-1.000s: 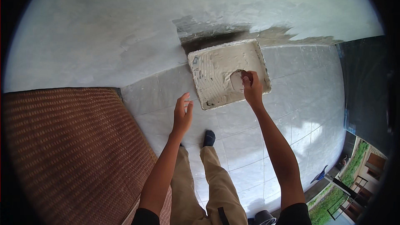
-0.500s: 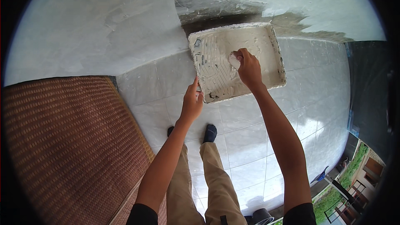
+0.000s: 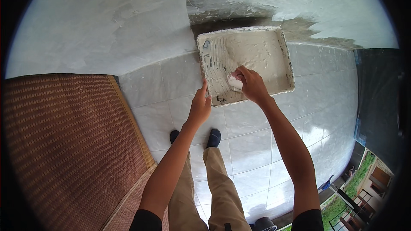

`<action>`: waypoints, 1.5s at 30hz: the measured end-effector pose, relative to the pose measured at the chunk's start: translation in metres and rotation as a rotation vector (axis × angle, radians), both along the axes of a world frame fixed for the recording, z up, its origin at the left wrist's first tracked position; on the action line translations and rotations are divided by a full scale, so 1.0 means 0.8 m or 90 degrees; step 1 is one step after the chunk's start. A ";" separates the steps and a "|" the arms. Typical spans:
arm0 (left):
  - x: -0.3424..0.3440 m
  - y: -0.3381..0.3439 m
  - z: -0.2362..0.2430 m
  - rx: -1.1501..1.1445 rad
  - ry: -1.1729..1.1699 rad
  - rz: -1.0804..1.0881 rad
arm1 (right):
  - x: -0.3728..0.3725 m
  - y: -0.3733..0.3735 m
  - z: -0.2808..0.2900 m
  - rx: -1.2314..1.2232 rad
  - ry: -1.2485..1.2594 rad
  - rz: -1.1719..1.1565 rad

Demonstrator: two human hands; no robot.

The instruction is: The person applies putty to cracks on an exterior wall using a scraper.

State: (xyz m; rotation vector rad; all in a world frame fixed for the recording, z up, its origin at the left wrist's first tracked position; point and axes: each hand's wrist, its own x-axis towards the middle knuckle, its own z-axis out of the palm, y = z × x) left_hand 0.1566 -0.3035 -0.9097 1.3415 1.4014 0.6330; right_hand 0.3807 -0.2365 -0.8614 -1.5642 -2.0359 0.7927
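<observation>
A wide paint tray (image 3: 292, 70) with a ribbed slope on its left holds thick cream-coloured plaster (image 3: 265, 51). My left hand (image 3: 200, 108) grips the tray's left rim near its closest corner, thumb and fingers at the edge. Over the ribbed slope, my right hand (image 3: 255, 86) is closed on a small, pale, flat scraper (image 3: 234, 82) smeared with plaster. The scraper's lower edge rests on or just above the ribs; contact is hard to tell. Part of its grip is hidden by my fingers.
A wall (image 3: 141, 21) stands beyond the tray, partly skimmed, with a dark bare patch (image 3: 227, 2). Grey floor tiles (image 3: 252, 145) lie below. To the left is a brown woven mat (image 3: 72, 141). A dark bucket (image 3: 264, 223) sits near my legs, and a dark panel (image 3: 379, 94) is at right.
My right hand has drawn the scraper left and toward me, from the tray's middle onto the nearer ribs. My left hand keeps its hold on the rim.
</observation>
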 end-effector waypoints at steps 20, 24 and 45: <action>0.005 -0.003 -0.011 0.016 0.005 -0.005 | -0.027 0.047 0.020 -0.332 -0.188 0.284; 0.003 -0.003 -0.012 0.024 0.010 -0.014 | -0.030 0.059 0.018 -0.408 -0.219 0.271; -0.051 -0.004 0.108 0.076 -0.053 0.075 | 0.072 0.028 0.114 -0.596 0.491 -0.119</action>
